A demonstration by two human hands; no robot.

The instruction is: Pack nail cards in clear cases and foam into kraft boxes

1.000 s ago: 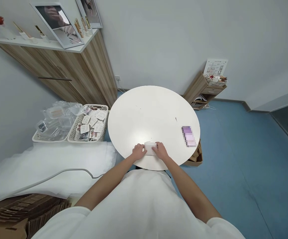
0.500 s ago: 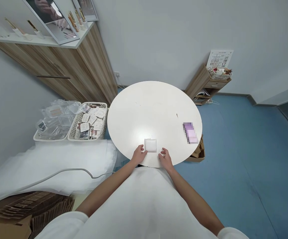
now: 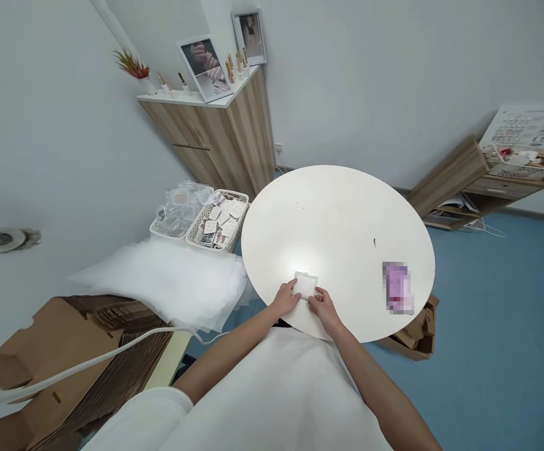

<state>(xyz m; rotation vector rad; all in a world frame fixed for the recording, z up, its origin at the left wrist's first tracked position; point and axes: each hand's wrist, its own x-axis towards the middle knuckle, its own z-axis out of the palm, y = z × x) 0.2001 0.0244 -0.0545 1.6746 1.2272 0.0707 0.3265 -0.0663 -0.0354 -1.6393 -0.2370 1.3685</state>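
A small square white packet, wrapped in what looks like foam sheet [image 3: 305, 285], is at the near edge of the round white table [image 3: 337, 207]. My left hand [image 3: 287, 299] grips its left side, thumb at the lower edge and fingers along the side. On the right, my right hand [image 3: 324, 307] pinches the packet's right edge between thumb and fingers. What is inside the wrapping cannot be made out. A blurred purple-pink item [image 3: 398, 288] lies on the table to the right of my hands.
White baskets hold clear plastic boxes [image 3: 182, 207] and small printed cards [image 3: 222, 219]. White foam sheets [image 3: 173, 275] are stacked at left, above flat brown cartons [image 3: 79, 363]. A pale hose [image 3: 112, 354] crosses there. An open carton [image 3: 415, 332] stands below the table's right side.
My right hand has closed in from beside the packet and now grips its right edge. The left hand keeps hold of its side. The head view has turned left.
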